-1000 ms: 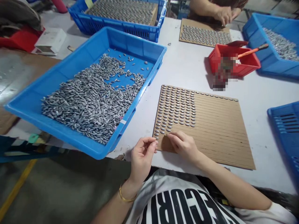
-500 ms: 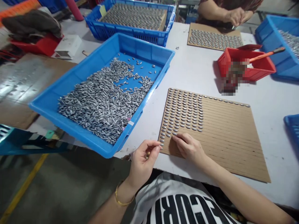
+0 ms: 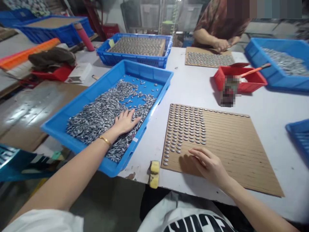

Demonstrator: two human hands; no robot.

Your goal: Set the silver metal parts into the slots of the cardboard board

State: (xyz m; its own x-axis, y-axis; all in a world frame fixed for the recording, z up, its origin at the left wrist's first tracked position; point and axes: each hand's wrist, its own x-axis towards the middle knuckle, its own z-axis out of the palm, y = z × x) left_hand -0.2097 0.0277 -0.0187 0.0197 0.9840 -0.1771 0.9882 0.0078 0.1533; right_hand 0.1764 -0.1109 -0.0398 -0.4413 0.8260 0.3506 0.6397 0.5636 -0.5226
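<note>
My left hand (image 3: 125,122) lies with spread fingers on a heap of small silver, spindle-shaped metal pieces (image 3: 96,112) in a blue plastic tray (image 3: 149,72). My right hand (image 3: 210,164) hovers low over the near left part of a grooved cardboard sheet (image 3: 231,151). Its fingers are drawn together, and whether a piece is between the tips is hidden. Rows of the same metal pieces (image 3: 185,122) cover the sheet's left side. One more line of pieces runs along its far edge.
A yellow clamp-like block (image 3: 154,174) sits at the table's front edge. Beyond the sheet stands a red bin (image 3: 253,84) with an orange-handled tool. Across the table a co-worker's hands (image 3: 222,45) are over another filled sheet (image 3: 207,59). More blue crates (image 3: 135,58) stand around.
My left hand has gone from the sheet's near left corner into the blue tray, its fingers opening out. My right hand has shifted slightly right, off the pieces. The view has tilted up.
</note>
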